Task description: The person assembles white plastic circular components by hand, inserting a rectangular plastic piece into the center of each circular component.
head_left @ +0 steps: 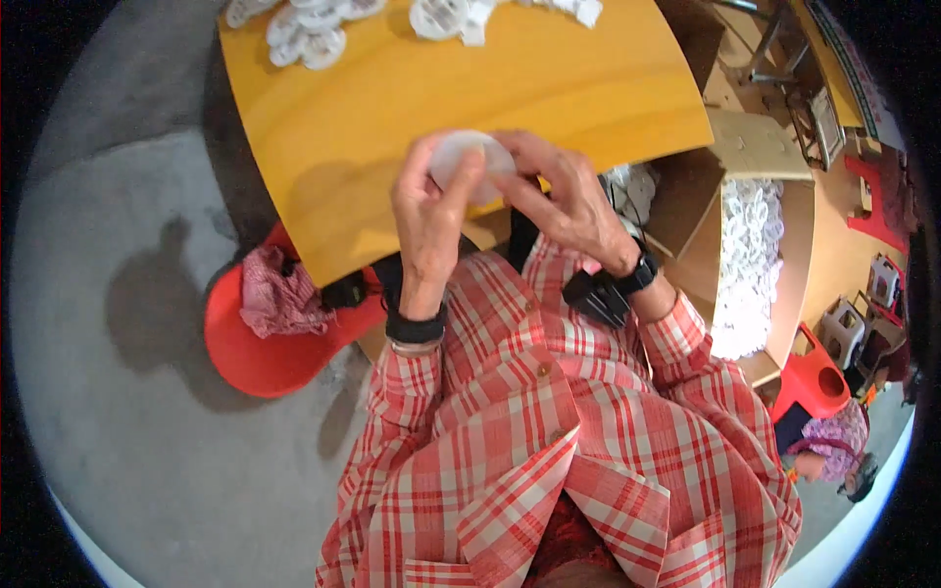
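Above the near part of the yellow table, a white round disc (453,157) is held up between my two hands. My left hand (428,201) grips it from the left, the thumb lying across its face. From the right, the fingers of my right hand (569,196) pinch its edge. Motion blurs the fingertips a little. Further back on the table (470,83) lie loose heaps of similar white discs (309,29), and another small cluster of white pieces (446,18) sits at the far edge.
To the right stands an open cardboard box (799,245) filled with white pieces (750,255). A red stool (255,353) with a checked cloth (279,294) is at the left. More red stools (814,377) and a seated person (833,441) are at the far right.
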`<act>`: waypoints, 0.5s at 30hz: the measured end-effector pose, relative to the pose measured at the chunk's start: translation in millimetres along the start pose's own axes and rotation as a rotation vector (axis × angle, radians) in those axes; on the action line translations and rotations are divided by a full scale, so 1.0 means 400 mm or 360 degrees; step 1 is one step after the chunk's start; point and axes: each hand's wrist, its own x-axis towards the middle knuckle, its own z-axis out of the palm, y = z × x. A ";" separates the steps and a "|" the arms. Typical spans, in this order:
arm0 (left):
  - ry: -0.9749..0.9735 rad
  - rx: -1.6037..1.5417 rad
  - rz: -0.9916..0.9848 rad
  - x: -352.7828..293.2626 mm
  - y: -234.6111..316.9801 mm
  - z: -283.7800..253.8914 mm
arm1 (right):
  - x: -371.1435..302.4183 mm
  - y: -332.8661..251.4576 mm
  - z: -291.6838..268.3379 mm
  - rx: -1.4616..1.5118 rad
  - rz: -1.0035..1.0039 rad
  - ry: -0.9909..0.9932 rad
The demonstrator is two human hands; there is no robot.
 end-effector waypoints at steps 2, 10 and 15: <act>-0.0121 -0.0081 -0.0110 -0.002 0.015 -0.001 | -0.011 0.004 -0.014 0.0215 0.0301 -0.0060; -0.0533 0.0022 -0.0160 0.020 0.019 0.014 | -0.062 0.038 -0.046 0.0156 0.0307 0.0070; -0.0260 0.0812 0.0114 0.141 0.039 -0.101 | -0.145 0.084 -0.184 0.0487 0.0393 0.1198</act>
